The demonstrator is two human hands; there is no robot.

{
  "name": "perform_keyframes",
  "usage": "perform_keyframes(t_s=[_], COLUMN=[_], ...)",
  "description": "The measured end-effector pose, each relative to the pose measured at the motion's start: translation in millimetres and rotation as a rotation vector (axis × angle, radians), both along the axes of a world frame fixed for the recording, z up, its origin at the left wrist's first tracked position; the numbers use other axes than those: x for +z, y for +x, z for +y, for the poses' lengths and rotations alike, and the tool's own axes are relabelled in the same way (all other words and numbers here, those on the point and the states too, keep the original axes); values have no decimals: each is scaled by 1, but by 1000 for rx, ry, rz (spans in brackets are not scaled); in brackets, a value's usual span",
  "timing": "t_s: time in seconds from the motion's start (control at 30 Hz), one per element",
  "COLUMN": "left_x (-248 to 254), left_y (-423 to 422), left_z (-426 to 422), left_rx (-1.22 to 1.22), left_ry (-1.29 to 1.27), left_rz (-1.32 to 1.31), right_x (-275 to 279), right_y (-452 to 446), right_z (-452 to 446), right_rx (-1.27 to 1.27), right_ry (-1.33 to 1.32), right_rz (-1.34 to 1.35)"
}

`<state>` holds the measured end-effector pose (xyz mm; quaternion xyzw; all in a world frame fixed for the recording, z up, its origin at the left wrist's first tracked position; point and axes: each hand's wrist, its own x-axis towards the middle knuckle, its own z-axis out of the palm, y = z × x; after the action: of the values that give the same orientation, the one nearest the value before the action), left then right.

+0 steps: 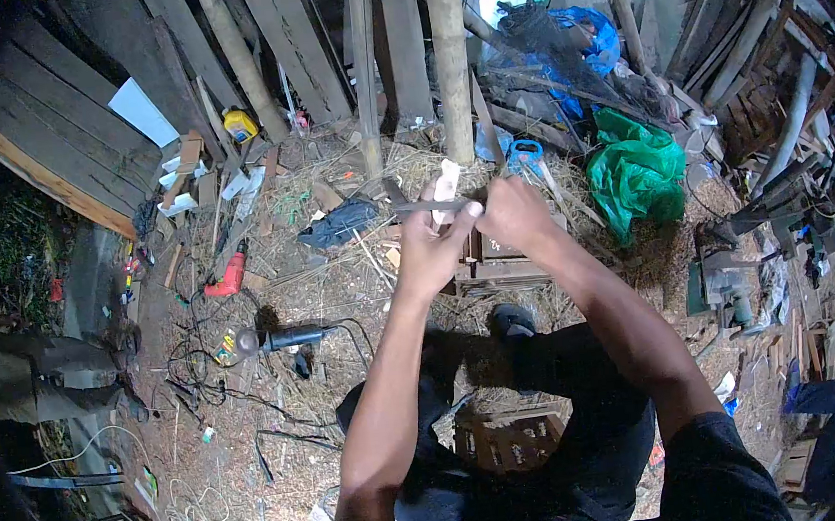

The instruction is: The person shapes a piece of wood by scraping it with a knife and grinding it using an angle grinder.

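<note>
At the left edge, a pair of dark-trousered legs is partly lost in the black lens border. A red-bodied power drill lies on the litter of straw and shavings. Farther back stands a yellow plastic container; its contents are not visible. A dark cylindrical angle grinder lies nearer, its cable tangling with others. A crumpled black sheet covers part of the floor.

The left hand is narrowed around a pale, rough-faced wooden piece, which stands upright above the fingers; its lower end is hidden. A dark grey flat strip crosses the piece; its exact form is hard to make out. Beneath the hands, a brown wooden box-like frame is partly covered, and its interior cannot be read. The right hand is curled into a fist at the strip's right end; what lies inside the fist cannot be told.

To the right, a wrinkled green plastic bag has hidden contents. At the right edge, blue trousers are cut off by the border.
</note>
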<state>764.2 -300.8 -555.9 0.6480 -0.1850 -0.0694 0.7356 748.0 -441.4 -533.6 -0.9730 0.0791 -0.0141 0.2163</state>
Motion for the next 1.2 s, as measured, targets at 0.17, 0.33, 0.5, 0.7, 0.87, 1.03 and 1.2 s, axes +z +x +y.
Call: perform_keyframes(t_s=[0.17,0.33,0.5,0.7,0.87,1.03,1.2], left_x=[-1,-7,-15,-4,-10,-1,-2], left_y=[-3,0,-6,-2,15,27,58], left_z=[-2,-4,-5,3,26,35,44], left_rx=[-41,-14,-8,-35,57,278,291], left_ry=[-5,79,81,65,-251,-314,-431], left_rz=[77,61,47,172,418,381,396], right_x=[-27,-13,-23,-39,-35,-40,-20], right_y=[14,12,16,13,15,27,44], right_z=[-14,-16,-36,-33,-30,-4,30], right_rx=[-15,-107,-138,7,-85,21,124], right_ry=[-1,-56,-56,30,433,846,776], right_rz=[-39,-23,-50,-109,-185,-399,-350])
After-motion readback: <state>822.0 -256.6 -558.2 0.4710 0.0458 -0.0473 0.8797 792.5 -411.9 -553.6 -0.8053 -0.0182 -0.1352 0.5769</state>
